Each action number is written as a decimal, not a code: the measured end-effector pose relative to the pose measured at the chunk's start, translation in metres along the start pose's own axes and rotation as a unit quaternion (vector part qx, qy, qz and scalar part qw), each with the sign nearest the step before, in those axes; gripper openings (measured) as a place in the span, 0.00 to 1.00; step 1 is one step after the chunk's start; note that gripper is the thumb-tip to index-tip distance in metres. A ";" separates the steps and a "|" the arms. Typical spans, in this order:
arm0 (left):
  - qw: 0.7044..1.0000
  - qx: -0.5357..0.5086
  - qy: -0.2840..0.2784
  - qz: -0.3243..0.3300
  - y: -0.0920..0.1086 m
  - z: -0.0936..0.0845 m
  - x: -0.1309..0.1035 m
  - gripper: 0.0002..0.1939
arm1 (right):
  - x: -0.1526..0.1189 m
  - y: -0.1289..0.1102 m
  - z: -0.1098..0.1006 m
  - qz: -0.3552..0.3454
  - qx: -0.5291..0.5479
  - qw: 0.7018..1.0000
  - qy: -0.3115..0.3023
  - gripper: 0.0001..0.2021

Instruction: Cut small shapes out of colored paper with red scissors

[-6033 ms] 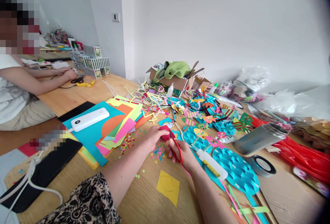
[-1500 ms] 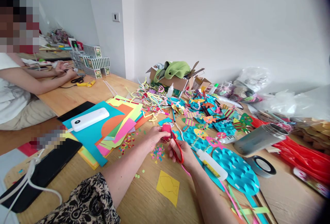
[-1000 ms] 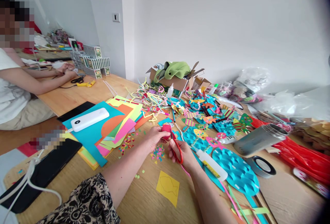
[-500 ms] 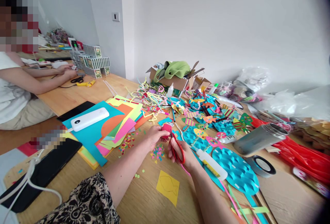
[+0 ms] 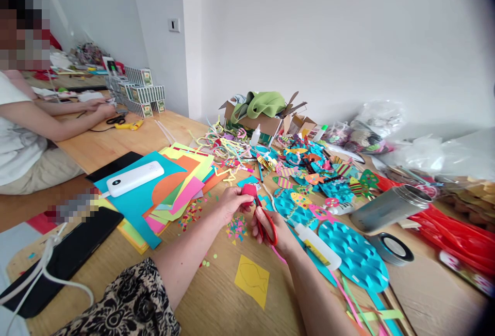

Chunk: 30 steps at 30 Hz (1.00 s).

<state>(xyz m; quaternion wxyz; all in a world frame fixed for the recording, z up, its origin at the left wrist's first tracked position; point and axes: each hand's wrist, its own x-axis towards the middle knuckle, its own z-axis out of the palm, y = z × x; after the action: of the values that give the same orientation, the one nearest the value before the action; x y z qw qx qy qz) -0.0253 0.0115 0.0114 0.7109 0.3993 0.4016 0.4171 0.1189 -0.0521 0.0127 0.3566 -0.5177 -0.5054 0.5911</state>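
Note:
In my left hand [image 5: 234,204] I pinch a small piece of red paper [image 5: 249,191] between thumb and fingers. My right hand [image 5: 273,230] is closed round the handles of red-handled scissors [image 5: 272,226], whose blades point up at the paper's right edge. Below both hands a yellow paper square [image 5: 251,280] with a fish outline drawn on it lies on the table [image 5: 201,300]. Small coloured paper bits [image 5: 236,228] are scattered beneath my left hand.
Coloured paper sheets [image 5: 135,191] and a white power bank [image 5: 135,178] lie to the left. A glue bottle [image 5: 319,247], blue cut-outs [image 5: 353,253] and a metal flask [image 5: 390,208] are at the right. A co-worker's hands [image 5: 101,109] are at the far left.
The red paper has turned slightly at the scissors' blades, and its outline looks rounder. Both my hands stay in nearly the same place.

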 end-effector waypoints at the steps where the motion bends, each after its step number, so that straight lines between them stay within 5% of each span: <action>1: 1.000 0.006 -0.004 -0.009 0.001 0.001 -0.001 0.13 | 0.000 0.000 0.000 -0.003 -0.001 1.000 -0.002 0.29; 19: 0.998 0.053 0.000 0.045 -0.004 0.001 0.002 0.08 | -0.001 -0.003 0.001 0.006 0.007 1.000 -0.007 0.29; 30: 0.999 0.023 -0.028 0.001 -0.004 0.001 0.001 0.08 | -0.001 -0.004 0.001 0.004 0.013 1.000 0.005 0.28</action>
<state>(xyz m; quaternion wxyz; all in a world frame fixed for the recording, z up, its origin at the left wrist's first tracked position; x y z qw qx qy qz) -0.0230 0.0110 0.0081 0.7120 0.4276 0.3907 0.3969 0.1180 -0.0529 0.0165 0.3632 -0.5180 -0.4941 0.5963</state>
